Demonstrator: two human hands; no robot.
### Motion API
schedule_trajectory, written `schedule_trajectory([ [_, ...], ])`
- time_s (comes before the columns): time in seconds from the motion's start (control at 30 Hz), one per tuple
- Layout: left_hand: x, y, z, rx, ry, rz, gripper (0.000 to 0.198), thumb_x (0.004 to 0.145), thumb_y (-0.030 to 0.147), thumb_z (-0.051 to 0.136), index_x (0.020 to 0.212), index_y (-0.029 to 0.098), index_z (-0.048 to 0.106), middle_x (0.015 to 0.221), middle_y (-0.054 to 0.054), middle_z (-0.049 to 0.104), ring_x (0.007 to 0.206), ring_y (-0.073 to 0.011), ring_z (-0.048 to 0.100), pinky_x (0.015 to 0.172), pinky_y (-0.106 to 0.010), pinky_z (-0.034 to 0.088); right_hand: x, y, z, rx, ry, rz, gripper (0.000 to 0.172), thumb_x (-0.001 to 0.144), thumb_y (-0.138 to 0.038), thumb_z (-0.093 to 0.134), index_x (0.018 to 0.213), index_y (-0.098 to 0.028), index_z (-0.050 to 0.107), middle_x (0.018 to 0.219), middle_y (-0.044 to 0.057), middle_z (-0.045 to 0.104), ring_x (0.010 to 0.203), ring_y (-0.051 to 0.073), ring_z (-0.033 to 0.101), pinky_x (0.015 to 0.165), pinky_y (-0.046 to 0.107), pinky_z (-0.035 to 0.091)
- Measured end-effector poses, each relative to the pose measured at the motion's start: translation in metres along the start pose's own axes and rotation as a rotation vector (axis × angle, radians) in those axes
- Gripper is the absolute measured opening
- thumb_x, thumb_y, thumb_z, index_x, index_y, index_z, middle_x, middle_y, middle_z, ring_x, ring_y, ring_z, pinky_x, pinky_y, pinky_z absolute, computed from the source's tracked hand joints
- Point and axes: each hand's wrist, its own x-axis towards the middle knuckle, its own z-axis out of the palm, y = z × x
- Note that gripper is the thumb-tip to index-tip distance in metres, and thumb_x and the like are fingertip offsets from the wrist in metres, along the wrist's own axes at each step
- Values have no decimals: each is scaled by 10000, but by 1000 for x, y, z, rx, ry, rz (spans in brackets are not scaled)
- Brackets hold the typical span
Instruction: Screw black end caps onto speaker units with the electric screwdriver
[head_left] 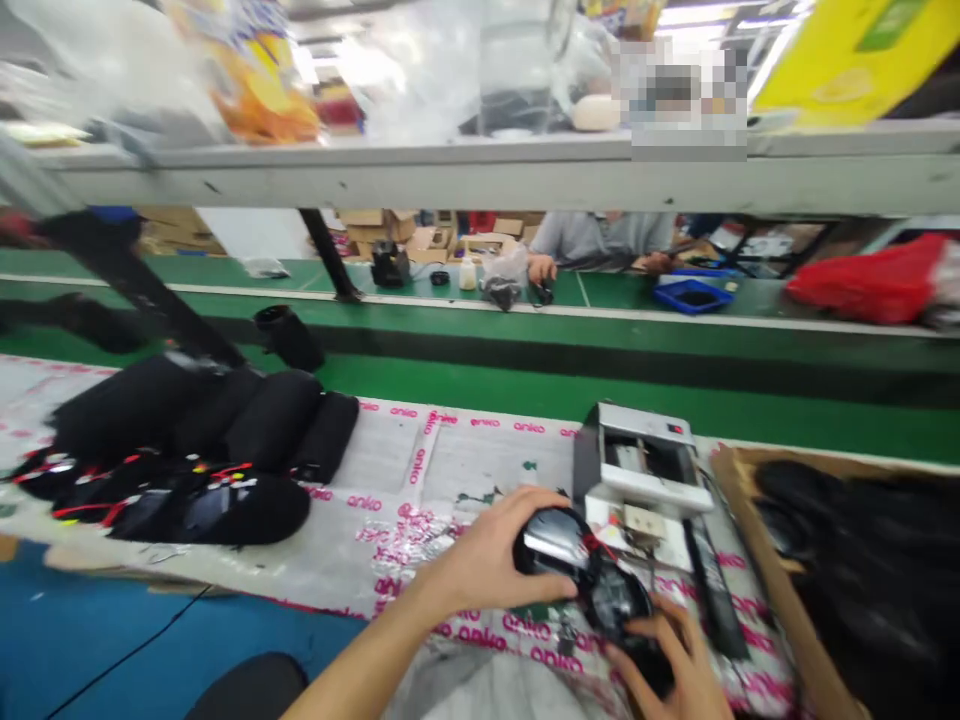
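Observation:
My left hand is curled round the top of a black rounded part with a shiny face and red wires. My right hand grips the same part from below at the bottom right. Both hands hold it just in front of a small white and grey machine on the printed plastic sheet. The picture is blurred, so finer detail of the part is lost.
A row of black cylindrical parts with red wires lies at the left. A cardboard box of black items stands at the right. A green conveyor runs behind. Another person's hands work across it, near a blue tray.

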Motion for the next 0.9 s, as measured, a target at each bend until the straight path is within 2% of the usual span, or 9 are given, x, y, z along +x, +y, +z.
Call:
schedule_trajectory([
  [0.1, 3, 4, 3, 77, -13, 14, 652, 865, 428, 902, 1452, 302, 649, 1533, -118, 643, 1449, -347, 617, 1258, -482, 475, -4, -14, -26, 205, 50, 168, 505, 760, -728, 829, 861, -241, 741, 1455, 173, 677, 1431, 439, 634, 1179, 572, 562],
  [0.17, 8, 7, 3, 149, -2, 39, 508, 921, 405, 849, 1397, 318, 692, 1546, -102, 642, 1447, -343, 624, 1246, -494, 490, -4, -30, -43, 476, 60, 263, 566, 719, -764, 854, 869, -242, 694, 1429, 171, 710, 1358, 420, 682, 1102, 528, 608],
  [0.23, 13, 10, 6, 223, 44, 100, 331, 963, 367, 801, 1282, 306, 742, 1487, -93, 689, 1384, -334, 670, 1196, -500, 530, 0, -51, -49, 785, -22, 289, 555, 766, -779, 805, 965, -265, 733, 1375, 155, 750, 1268, 404, 725, 1052, 539, 622],
  [0.33, 19, 16, 15, 285, 122, 234, 105, 1011, 288, 746, 1113, 264, 745, 1261, -72, 795, 1207, -289, 751, 1090, -472, 580, 14, -85, -40, 1213, -91, 280, 588, 839, -787, 700, 1100, -272, 814, 1354, 130, 777, 1183, 384, 753, 1076, 572, 594],
  [0.43, 21, 21, 25, 302, 188, 286, 115, 1036, 198, 703, 1139, 249, 710, 1131, -45, 821, 1082, -245, 782, 1050, -449, 585, 29, -109, -23, 1430, -143, 264, 636, 918, -774, 615, 1180, -241, 844, 1285, 124, 809, 1066, 320, 777, 1046, 491, 604],
  [0.5, 20, 22, 30, 279, 251, 274, 168, 1030, 164, 707, 1179, 238, 684, 1114, -43, 820, 1023, -222, 796, 1056, -436, 582, 36, -118, -14, 1488, -168, 226, 665, 955, -770, 565, 1177, -211, 851, 1224, 125, 822, 1000, 287, 774, 962, 428, 625],
  [0.63, 18, 19, 39, 235, 343, 326, 127, 1017, 135, 735, 1088, 229, 688, 1056, -29, 812, 1007, -195, 785, 991, -370, 592, 47, -126, -6, 1522, -185, 156, 675, 991, -763, 483, 1081, -209, 859, 1056, 116, 832, 938, 267, 763, 860, 394, 648],
  [0.73, 20, 19, 42, 233, 373, 371, 106, 1021, 129, 736, 1066, 223, 717, 1056, -35, 808, 1020, -191, 763, 952, -349, 591, 52, -129, -4, 1449, -146, 75, 645, 1019, -732, 441, 1078, -240, 855, 1039, 105, 838, 979, 304, 777, 947, 486, 653],
  [0.9, 21, 24, 42, 211, 391, 314, 65, 1003, 165, 771, 1026, 219, 743, 962, -22, 782, 928, -185, 738, 877, -330, 575, 51, -130, -3, 1267, -75, -19, 619, 988, -730, 508, 1267, -264, 807, 1205, 102, 828, 1298, 374, 713, 1193, 595, 536],
])
